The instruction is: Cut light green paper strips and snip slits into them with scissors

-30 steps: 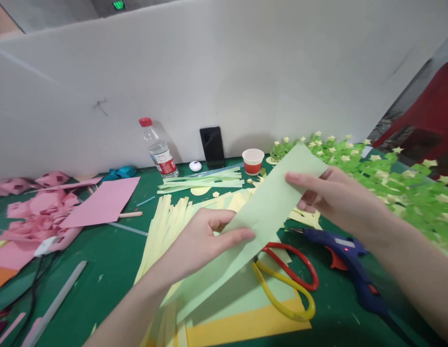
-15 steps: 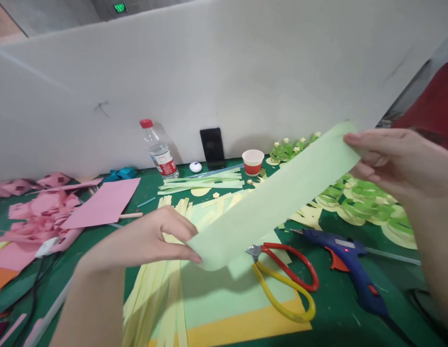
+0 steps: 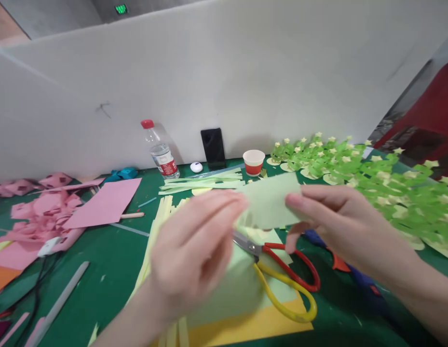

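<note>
Between my hands is a light green paper strip, folded or curled over so that it looks much shorter than its full length. My left hand, a little blurred, pinches its left end. The thumb and fingers of my right hand close on its right end. Below the strip lie scissors with one red and one yellow handle, on light green sheets over a yellow-orange sheet. Pale yellow-green strips lie partly hidden behind my left hand.
A blue glue gun lies partly under my right hand. Green paper trees with stars fill the right side. Along the back stand a bottle, a phone and a paper cup. Pink paper pieces lie left.
The strip was stretched out diagonally; now its ends are brought closer together. My right hand moved left and down, my left hand right, and the glue gun became partly covered.
</note>
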Demonstrator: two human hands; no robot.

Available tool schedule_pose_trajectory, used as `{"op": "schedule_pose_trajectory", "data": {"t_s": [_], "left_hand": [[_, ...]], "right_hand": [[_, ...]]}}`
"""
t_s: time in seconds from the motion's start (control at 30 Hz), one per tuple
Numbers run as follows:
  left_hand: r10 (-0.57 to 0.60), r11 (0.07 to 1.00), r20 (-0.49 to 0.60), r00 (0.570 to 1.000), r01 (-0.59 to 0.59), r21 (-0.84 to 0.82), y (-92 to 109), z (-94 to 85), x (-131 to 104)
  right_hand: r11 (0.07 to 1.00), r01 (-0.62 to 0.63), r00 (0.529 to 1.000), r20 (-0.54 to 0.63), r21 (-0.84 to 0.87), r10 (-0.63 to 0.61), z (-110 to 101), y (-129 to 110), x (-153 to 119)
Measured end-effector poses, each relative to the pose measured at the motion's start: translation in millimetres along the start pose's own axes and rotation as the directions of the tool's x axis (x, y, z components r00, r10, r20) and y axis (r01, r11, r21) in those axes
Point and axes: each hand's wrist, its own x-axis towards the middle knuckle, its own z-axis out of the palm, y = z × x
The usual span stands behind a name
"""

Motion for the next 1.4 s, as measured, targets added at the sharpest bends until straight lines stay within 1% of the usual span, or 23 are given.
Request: {"op": "schedule_pose_trajectory", "data": {"t_s": [0.03, 0.07, 0.1, 0.17, 0.23, 0.3, 0.37, 0.4, 0.43, 0.47, 0.5, 0.57, 0.63, 0.73, 0.8, 0.87, 0.97, 1.07, 1.13, 1.2, 1.27, 1.33, 1.4], "left_hand": [[0.008, 1.000, 0.050, 0.999, -0.007, -0.023, 7, 4.1, 0], [0.019, 0.999, 0.072, 0.997, -0.016, -0.041, 11, 7.6, 0], [0.008, 0.998, 0.096, 0.995, -0.003, -0.058, 14, 10.5, -1], [-0.025, 0.995, 0.122, 0.992, 0.037, -0.096, 13, 14.0, -1], [-0.082, 0.983, 0.155, 0.985, 0.105, -0.153, 10, 14.9, -1], [-0.120, 0.969, 0.176, 0.977, 0.154, -0.193, 7, 14.2, 0], [-0.141, 0.963, 0.183, 0.973, 0.177, -0.202, 6, 13.1, 1], [-0.144, 0.963, 0.179, 0.973, 0.179, -0.201, 7, 12.6, 2], [-0.149, 0.962, 0.178, 0.973, 0.184, -0.203, 7, 12.4, 2], [-0.156, 0.959, 0.180, 0.971, 0.193, -0.208, 8, 12.3, 2], [-0.159, 0.956, 0.179, 0.971, 0.196, -0.217, 8, 12.3, 2], [-0.151, 0.953, 0.176, 0.973, 0.191, -0.235, 9, 12.7, 2], [-0.126, 0.958, 0.169, 0.978, 0.164, -0.236, 9, 13.3, 0], [-0.067, 0.976, 0.142, 0.988, 0.095, -0.198, 11, 14.1, -1], [-0.037, 0.983, 0.134, 0.990, 0.060, -0.174, 12, 14.0, -1], [-0.033, 0.983, 0.166, 0.986, 0.062, -0.174, 14, 12.7, 0], [-0.063, 0.971, 0.258, 0.964, 0.120, -0.208, 17, 8.7, 2], [-0.099, 0.944, 0.321, 0.942, 0.190, -0.268, 17, 4.4, 4], [-0.138, 0.909, 0.375, 0.917, 0.268, -0.319, 16, 2.0, 5], [-0.205, 0.857, 0.444, 0.872, 0.379, -0.349, 12, -0.3, 6], [-0.303, 0.797, 0.517, 0.801, 0.510, -0.324, 7, -3.1, 9], [-0.402, 0.732, 0.582, 0.707, 0.629, -0.260, 1, -6.3, 13], [-0.474, 0.680, 0.620, 0.625, 0.707, -0.193, -7, -9.7, 15]], "right_hand": [[0.999, -0.022, 0.998, 0.051, 0.026, 0.021, 5, -2, -2], [0.998, -0.028, 0.996, 0.089, 0.048, 0.024, 9, -5, -4], [0.999, -0.006, 0.993, 0.116, 0.040, 0.001, 11, -7, -7], [0.996, 0.070, 0.991, 0.118, -0.051, -0.064, 12, -9, -11], [0.973, 0.158, 0.983, 0.120, -0.169, -0.139, 11, -9, -14], [0.945, 0.226, 0.971, 0.126, -0.237, -0.201, 10, -7, -16], [0.922, 0.290, 0.957, 0.068, -0.258, -0.282, 10, -3, -17], [0.902, 0.330, 0.940, 0.009, -0.279, -0.341, 11, -1, -17], [0.870, 0.376, 0.910, -0.051, -0.318, -0.412, 12, 0, -18], [0.828, 0.418, 0.871, -0.095, -0.374, -0.483, 12, 2, -18], [0.775, 0.451, 0.833, -0.103, -0.442, -0.543, 13, 3, -18], [0.657, 0.497, 0.784, -0.032, -0.566, -0.621, 13, 3, -18], [0.558, 0.548, 0.750, 0.071, -0.624, -0.658, 12, 0, -17], [0.494, 0.616, 0.697, 0.133, -0.613, -0.705, 10, -4, -16], [0.486, 0.631, 0.690, 0.152, -0.605, -0.707, 9, -6, -15], [0.495, 0.629, 0.706, 0.174, -0.599, -0.687, 8, -6, -14], [0.528, 0.635, 0.733, 0.222, -0.564, -0.644, 7, -5, -12], [0.538, 0.646, 0.739, 0.268, -0.541, -0.618, 5, -7, -11], [0.538, 0.639, 0.746, 0.272, -0.549, -0.608, 3, -9, -11], [0.550, 0.606, 0.765, 0.234, -0.574, -0.600, -1, -11, -12], [0.587, 0.533, 0.805, 0.149, -0.609, -0.575, -7, -12, -12], [0.638, 0.433, 0.846, 0.043, -0.637, -0.531, -17, -12, -11], [0.673, 0.337, 0.874, -0.047, -0.659, -0.484, -30, -10, -9]]}}
